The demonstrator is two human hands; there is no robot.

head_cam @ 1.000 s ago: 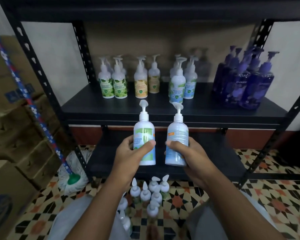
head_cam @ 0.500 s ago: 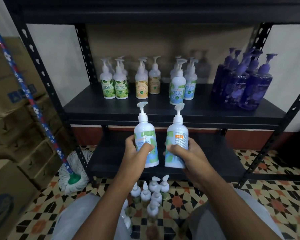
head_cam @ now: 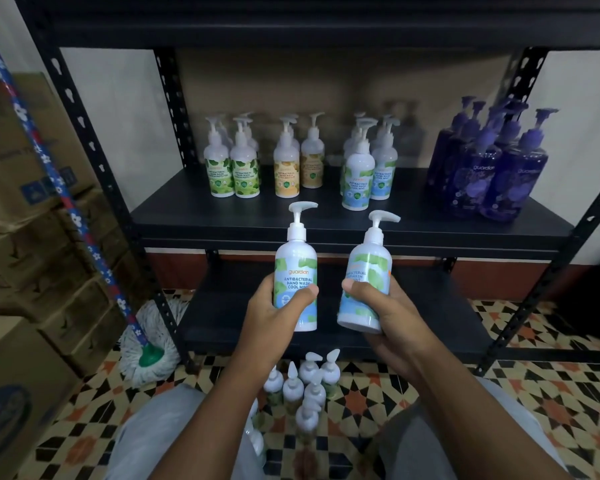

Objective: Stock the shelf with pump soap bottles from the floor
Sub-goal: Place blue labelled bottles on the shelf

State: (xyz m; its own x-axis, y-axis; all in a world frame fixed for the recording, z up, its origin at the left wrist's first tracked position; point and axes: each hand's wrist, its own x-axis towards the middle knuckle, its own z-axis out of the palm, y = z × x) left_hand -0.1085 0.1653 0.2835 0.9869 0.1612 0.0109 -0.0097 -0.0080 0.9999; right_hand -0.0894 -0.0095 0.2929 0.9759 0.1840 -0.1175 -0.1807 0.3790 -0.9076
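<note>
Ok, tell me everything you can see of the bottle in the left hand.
The Cool Mint hand wash bottle is white, glossy plastic by its look, with a white pump whose nozzle points right. Its blue-and-green label faces the camera. It is upright in the air before the shelf, the left hand wrapped round its lower half, thumb across the label. A gap separates it from the right hand's bottle.

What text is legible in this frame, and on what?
"guardian", "ANTIBACTERIAL HAND WASH COOL MIN": upright held bottle, last letter hidden by left hand.
"ACTERIAL", "WASH": tilted held bottle, rest turned away.
"guardian": purple bottles.
"ANTIBACTERIAL HAND WASH": green-label bottles, yellow-label bottles, blue-label bottles on the shelf; smaller lines unreadable.
Cardboard boxes: print too blurred.
</note>
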